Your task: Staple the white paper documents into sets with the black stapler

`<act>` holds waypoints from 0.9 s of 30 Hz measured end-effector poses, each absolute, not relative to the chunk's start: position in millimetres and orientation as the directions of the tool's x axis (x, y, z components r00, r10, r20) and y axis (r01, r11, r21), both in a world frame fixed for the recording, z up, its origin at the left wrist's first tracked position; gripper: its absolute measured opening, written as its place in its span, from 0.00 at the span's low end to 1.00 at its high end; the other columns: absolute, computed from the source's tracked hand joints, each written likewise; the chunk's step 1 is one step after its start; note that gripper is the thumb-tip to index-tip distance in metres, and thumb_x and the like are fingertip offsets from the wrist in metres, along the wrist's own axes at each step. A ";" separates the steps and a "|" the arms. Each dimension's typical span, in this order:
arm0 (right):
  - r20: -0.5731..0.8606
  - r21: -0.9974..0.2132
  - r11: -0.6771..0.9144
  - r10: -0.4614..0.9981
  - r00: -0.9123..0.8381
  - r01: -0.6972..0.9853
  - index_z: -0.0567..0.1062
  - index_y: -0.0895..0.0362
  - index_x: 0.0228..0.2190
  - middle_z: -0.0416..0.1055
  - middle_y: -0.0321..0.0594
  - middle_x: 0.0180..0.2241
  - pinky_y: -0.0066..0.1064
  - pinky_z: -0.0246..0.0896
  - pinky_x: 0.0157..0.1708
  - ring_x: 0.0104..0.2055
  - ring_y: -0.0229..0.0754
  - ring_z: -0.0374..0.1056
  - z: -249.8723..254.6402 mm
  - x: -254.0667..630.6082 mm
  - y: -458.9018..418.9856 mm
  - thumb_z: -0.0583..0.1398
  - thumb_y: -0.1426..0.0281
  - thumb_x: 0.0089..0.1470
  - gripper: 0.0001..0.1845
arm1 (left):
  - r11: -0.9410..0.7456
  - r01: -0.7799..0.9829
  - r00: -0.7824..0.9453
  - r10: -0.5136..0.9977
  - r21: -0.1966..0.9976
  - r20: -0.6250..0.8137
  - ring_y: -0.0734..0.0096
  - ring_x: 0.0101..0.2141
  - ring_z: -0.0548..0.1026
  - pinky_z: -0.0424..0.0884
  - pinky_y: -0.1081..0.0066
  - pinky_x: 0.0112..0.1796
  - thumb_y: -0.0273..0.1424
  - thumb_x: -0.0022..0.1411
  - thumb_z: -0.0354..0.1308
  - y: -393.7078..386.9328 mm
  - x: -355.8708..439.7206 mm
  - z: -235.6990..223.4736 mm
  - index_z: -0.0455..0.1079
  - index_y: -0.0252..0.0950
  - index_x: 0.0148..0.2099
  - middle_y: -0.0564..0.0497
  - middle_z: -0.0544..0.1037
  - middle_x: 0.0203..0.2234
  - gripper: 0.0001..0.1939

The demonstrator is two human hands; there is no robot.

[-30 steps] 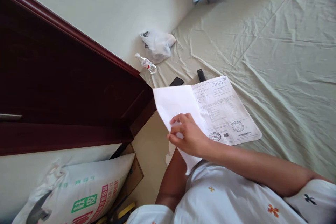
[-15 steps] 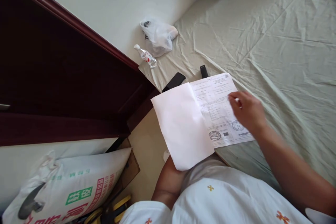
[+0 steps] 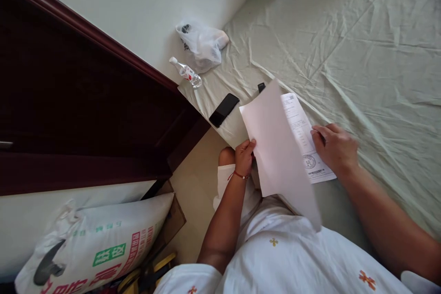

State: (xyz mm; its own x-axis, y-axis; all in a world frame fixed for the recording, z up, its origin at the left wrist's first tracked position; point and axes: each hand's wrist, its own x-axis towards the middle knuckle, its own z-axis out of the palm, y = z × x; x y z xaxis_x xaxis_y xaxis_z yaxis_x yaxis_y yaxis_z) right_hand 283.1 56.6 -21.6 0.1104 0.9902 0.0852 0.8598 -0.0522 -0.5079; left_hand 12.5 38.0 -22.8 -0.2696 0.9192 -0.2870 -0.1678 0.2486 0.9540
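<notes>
My left hand [image 3: 245, 156] pinches the left edge of a blank white sheet [image 3: 279, 151] and holds it raised and tilted over the bed's near edge. Under it a printed form with round stamps [image 3: 305, 140] lies flat on the pale green bedsheet [image 3: 344, 55]. My right hand [image 3: 336, 149] rests on the form's right side, its fingers curled. A thin pen-like object seems to be between its fingers, though I cannot make it out. A black phone [image 3: 224, 109] lies just left of the papers. A small black object [image 3: 261, 87] peeks out behind the raised sheet.
A plastic water bottle [image 3: 186, 72] and a white plastic bag [image 3: 201, 45] lie at the bed's corner by the wall. A dark red wooden door [image 3: 69, 101] stands at the left. A printed sack [image 3: 96, 248] leans below it, over a cardboard box [image 3: 175, 220].
My left hand came up from under the blank sheet and lifted it by its edge, uncovering the phone. My right hand moved from the blank sheet to the printed form's right side.
</notes>
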 end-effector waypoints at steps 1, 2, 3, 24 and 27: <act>0.072 -0.518 -0.043 0.993 0.094 0.854 0.85 0.55 0.45 0.79 0.48 0.43 0.35 0.44 0.30 0.36 0.45 0.67 -19.5 284.2 56.3 0.55 0.63 0.67 0.19 | 0.229 -0.153 -0.255 0.931 0.961 -0.262 0.75 0.27 0.66 0.67 0.72 0.32 0.52 0.55 0.75 43.9 12.7 -28.0 0.72 0.33 0.30 0.55 0.71 0.24 0.27; 0.052 -0.522 -0.041 0.995 0.080 0.852 0.85 0.55 0.43 0.79 0.48 0.42 0.36 0.43 0.30 0.35 0.44 0.66 -17.3 285.5 56.1 0.56 0.66 0.65 0.17 | 0.211 -0.138 -0.240 0.941 0.968 -0.240 0.75 0.27 0.65 0.65 0.72 0.32 0.53 0.52 0.76 47.1 12.1 -32.1 0.71 0.34 0.28 0.56 0.69 0.22 0.29; 0.028 -0.519 -0.049 0.997 0.075 0.853 0.84 0.55 0.39 0.78 0.48 0.41 0.36 0.43 0.29 0.35 0.43 0.65 -15.0 286.6 56.1 0.58 0.68 0.63 0.14 | 0.199 -0.123 -0.227 0.948 0.972 -0.223 0.75 0.26 0.64 0.64 0.72 0.31 0.54 0.52 0.76 48.2 11.0 -35.1 0.71 0.34 0.27 0.56 0.67 0.21 0.29; 0.006 -0.477 -0.032 0.999 0.040 0.878 0.65 0.53 0.23 0.72 0.47 0.33 0.37 0.40 0.29 0.37 0.45 0.62 -8.5 288.0 60.2 0.59 0.78 0.54 0.12 | 0.213 -0.058 -0.226 0.949 0.975 -0.220 0.75 0.24 0.62 0.62 0.73 0.29 0.57 0.55 0.72 46.4 5.0 -45.7 0.68 0.36 0.26 0.57 0.63 0.20 0.31; -0.119 -0.473 -0.054 0.993 -0.003 0.879 0.66 0.53 0.23 0.70 0.44 0.29 0.37 0.42 0.29 0.32 0.43 0.63 -2.3 291.3 62.2 0.63 0.77 0.52 0.13 | 0.215 -0.080 -0.221 0.948 0.973 -0.228 0.75 0.25 0.62 0.62 0.73 0.29 0.57 0.53 0.74 47.6 6.3 -44.0 0.68 0.36 0.26 0.57 0.61 0.19 0.31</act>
